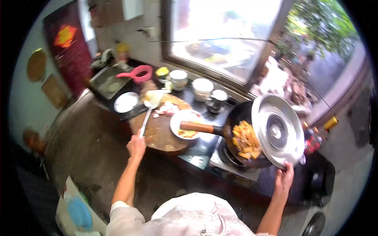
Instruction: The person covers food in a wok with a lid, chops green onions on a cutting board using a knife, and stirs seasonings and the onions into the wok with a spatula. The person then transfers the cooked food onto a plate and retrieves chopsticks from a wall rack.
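My left hand (136, 145) is closed round the handle of a long metal spatula (147, 119). Its broad head is blurred and lies over the far part of a wooden cutting board (157, 133). Pieces of pale pink food (167, 108) lie on the board close by. With my right hand (284, 177) I grip the lower rim of a round metal lid (291, 141), tilted up on its edge at the right side of a wok (236, 114). Yellow-orange chunks of food (247, 139) sit in the wok. Its wooden handle (197, 126) points left over a white plate (175, 122).
A stove (232, 169) is under the wok. White pots (202, 88) and a dark cup line the window side. Further left are a white bowl (126, 102), a pink strainer (141, 74) and a sink (98, 80). Bottles (313, 141) stand beyond the lid.
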The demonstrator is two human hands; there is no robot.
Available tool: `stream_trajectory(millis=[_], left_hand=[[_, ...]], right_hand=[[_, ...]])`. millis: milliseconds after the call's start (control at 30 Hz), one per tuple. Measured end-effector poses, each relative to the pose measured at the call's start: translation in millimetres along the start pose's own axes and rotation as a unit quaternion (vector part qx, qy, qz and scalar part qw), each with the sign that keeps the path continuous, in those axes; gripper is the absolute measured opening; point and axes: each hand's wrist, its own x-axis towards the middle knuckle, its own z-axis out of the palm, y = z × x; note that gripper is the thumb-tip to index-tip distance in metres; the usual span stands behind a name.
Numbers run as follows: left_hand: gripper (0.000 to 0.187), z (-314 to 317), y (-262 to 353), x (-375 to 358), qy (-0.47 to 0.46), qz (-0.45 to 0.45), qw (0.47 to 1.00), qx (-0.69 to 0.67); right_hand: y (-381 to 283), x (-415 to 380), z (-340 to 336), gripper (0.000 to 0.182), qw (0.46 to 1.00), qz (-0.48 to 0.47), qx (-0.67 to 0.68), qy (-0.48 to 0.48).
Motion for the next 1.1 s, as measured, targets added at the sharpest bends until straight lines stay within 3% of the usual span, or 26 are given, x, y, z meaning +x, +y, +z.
stream_trajectory(millis=[167,300,400,467,533,600,633,733,867,933,967,1000,1100], left_hand=[[0.041,37.0,3.6,20.7,-0.024,-0.016,0.998,-0.048],[0.038,39.9,12.8,23.4,-0.056,0.011,0.998,-0.032],[0.037,42.1,11.7,22.9,-0.009,0.013,1.000,0.025],[0.035,30.1,25.9,19.2,0.088,0.058,0.994,-0.044],[0.034,2.6,58.7,13.3,0.134,0.108,0.978,-0.115],[0.034,-22.3,97.0,6.6,0.124,0.148,0.964,-0.183],[0.035,-33.3,114.4,3.0,0.121,0.173,0.954,-0.213],[0.035,-49.5,161.6,-14.0,0.076,0.226,0.923,-0.301],[0.039,-74.7,229.3,-50.0,0.061,0.339,0.877,-0.335],[0.042,-77.8,257.8,-59.9,0.064,0.409,0.848,-0.330],[0.044,-77.3,269.8,-63.3,0.057,0.429,0.838,-0.333],[0.045,-75.1,280.8,-66.4,0.051,0.448,0.827,-0.337],[0.053,-60.7,309.2,-77.4,0.053,0.488,0.810,-0.320]], right_hand=[[-21.5,13.1,-10.6,0.015,0.986,-0.090,-0.141,0.003],[-58.0,20.9,12.9,0.020,0.927,-0.213,-0.307,0.008],[-82.7,30.7,30.2,0.019,0.883,-0.271,-0.383,0.003],[-95.0,24.4,52.8,0.020,0.830,-0.317,-0.459,0.017],[-97.9,26.6,72.9,0.021,0.732,-0.428,-0.529,0.023],[-101.8,27.2,92.3,0.024,0.619,-0.513,-0.595,-0.003],[-103.0,29.8,100.1,0.029,0.564,-0.536,-0.627,-0.036],[-86.7,19.7,123.8,0.042,0.471,-0.533,-0.700,-0.069],[-59.1,30.7,117.1,0.049,0.189,-0.630,-0.743,-0.121],[-47.7,26.1,114.6,0.051,0.170,-0.604,-0.758,-0.177],[-44.3,26.9,112.7,0.052,0.096,-0.616,-0.760,-0.185],[-40.1,26.2,110.1,0.050,0.072,-0.626,-0.751,-0.198],[-23.1,28.5,107.6,0.043,0.066,-0.641,-0.728,-0.233]])
